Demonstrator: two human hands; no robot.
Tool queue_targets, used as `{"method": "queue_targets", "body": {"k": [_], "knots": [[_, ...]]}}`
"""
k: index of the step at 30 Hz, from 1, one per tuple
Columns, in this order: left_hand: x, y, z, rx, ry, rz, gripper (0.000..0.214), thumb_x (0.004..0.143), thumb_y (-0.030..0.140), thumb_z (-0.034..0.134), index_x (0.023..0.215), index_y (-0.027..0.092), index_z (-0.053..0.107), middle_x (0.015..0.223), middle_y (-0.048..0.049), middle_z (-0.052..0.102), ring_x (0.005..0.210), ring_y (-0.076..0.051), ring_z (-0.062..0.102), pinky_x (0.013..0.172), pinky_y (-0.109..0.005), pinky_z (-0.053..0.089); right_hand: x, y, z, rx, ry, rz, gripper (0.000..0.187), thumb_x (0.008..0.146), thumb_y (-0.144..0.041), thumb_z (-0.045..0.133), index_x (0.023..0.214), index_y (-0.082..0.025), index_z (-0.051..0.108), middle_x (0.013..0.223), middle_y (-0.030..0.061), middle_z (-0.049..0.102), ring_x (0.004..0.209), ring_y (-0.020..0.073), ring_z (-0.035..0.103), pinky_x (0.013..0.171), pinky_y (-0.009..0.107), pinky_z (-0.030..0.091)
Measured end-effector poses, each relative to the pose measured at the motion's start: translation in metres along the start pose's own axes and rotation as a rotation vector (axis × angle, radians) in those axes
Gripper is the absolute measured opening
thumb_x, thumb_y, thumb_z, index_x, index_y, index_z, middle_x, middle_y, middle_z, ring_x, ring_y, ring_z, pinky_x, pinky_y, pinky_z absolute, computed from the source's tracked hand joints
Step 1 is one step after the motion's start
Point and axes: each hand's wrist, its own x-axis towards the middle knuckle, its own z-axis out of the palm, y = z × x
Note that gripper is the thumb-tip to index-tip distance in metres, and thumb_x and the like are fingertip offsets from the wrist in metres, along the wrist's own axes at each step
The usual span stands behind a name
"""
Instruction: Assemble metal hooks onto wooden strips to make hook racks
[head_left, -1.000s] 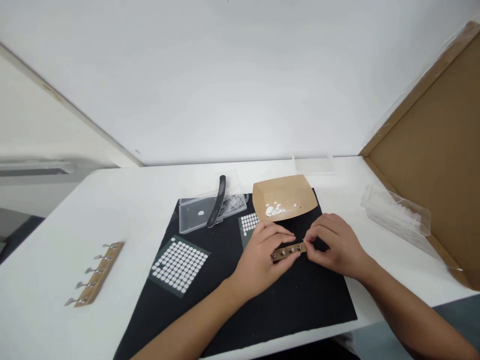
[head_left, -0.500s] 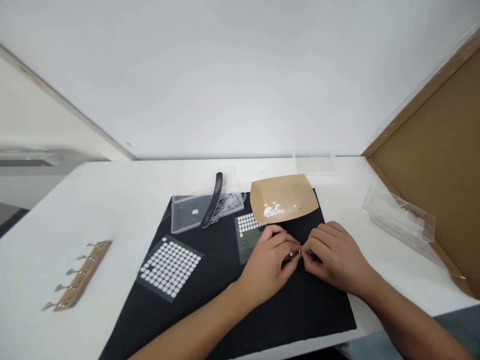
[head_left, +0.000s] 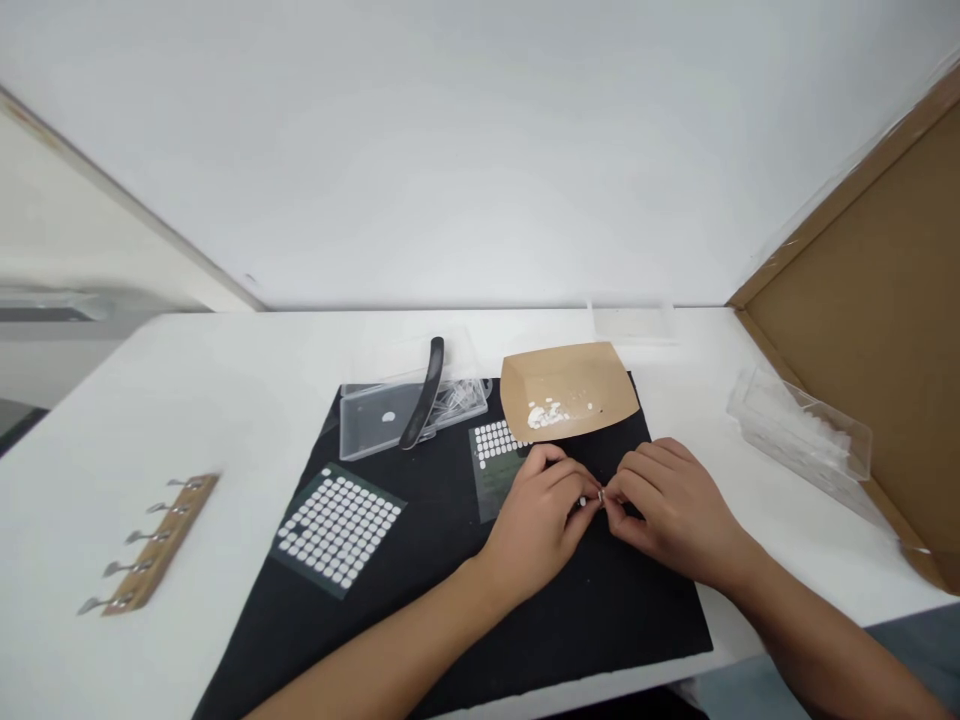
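Observation:
My left hand (head_left: 536,510) and my right hand (head_left: 664,505) meet fingertip to fingertip above the black mat (head_left: 517,620). Both are closed in a pinch around a tiny pale piece (head_left: 601,497), too small to name. Beneath my left hand lies a clear sheet of white oval stickers (head_left: 495,442), partly covered by the hand and by a brown paper tray (head_left: 577,365). White scraps (head_left: 546,415) rest in that tray, just beyond my hands. To the left, a second sticker sheet (head_left: 341,528) lies on the mat, nearly full of white ovals.
A curved black nail file (head_left: 424,392) lies across an open clear case (head_left: 360,425) holding clear slivers. At far left is a wooden strip (head_left: 161,545) with several metal clips. A clear plastic box (head_left: 799,425) stands right, near a cardboard panel (head_left: 862,330).
My hands stay pinched together in nearly the same place, and the pale piece between the fingertips has shifted slightly. The whole view has tilted a little.

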Motion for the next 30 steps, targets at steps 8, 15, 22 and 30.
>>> {"method": "queue_targets", "body": {"k": [8, 15, 22, 30], "knots": [[0.000, -0.001, 0.000, -0.014, -0.003, 0.008, 0.011, 0.102, 0.012, 0.066, 0.097, 0.019, 0.072, 0.098, -0.0047, 0.080, 0.095, -0.023, 0.064, 0.098, -0.048, 0.051, 0.001, 0.000, -0.002, 0.005, -0.033, -0.021, 0.018, 0.100, -0.013, 0.063, 0.084, -0.021, 0.063, 0.076, 0.0012, 0.063, 0.075, 0.0192, 0.055, 0.074, 0.037, 0.036], [0.000, -0.002, 0.000, -0.024, 0.005, 0.016, 0.011, 0.099, 0.009, 0.070, 0.096, 0.019, 0.073, 0.098, -0.0035, 0.081, 0.096, -0.023, 0.064, 0.098, -0.047, 0.050, 0.002, 0.000, -0.005, 0.008, -0.081, -0.031, 0.017, 0.101, -0.013, 0.063, 0.086, -0.021, 0.064, 0.077, 0.0008, 0.065, 0.075, 0.0188, 0.056, 0.076, 0.037, 0.036], [0.000, 0.000, -0.001, -0.015, 0.009, 0.014, 0.010, 0.098, 0.009, 0.073, 0.096, 0.019, 0.075, 0.099, -0.0032, 0.081, 0.096, -0.022, 0.065, 0.098, -0.045, 0.051, 0.002, 0.001, -0.010, 0.013, -0.137, -0.042, 0.016, 0.106, -0.017, 0.060, 0.091, -0.020, 0.067, 0.081, 0.0024, 0.067, 0.078, 0.0197, 0.057, 0.078, 0.038, 0.036], [0.000, 0.000, -0.001, -0.021, -0.003, 0.002, 0.010, 0.098, 0.011, 0.075, 0.095, 0.020, 0.075, 0.099, -0.0028, 0.082, 0.095, -0.023, 0.064, 0.096, -0.046, 0.050, 0.001, 0.004, -0.015, -0.020, -0.174, -0.076, 0.020, 0.109, -0.015, 0.057, 0.095, -0.021, 0.070, 0.083, 0.0023, 0.068, 0.080, 0.0200, 0.056, 0.081, 0.040, 0.035]]}}
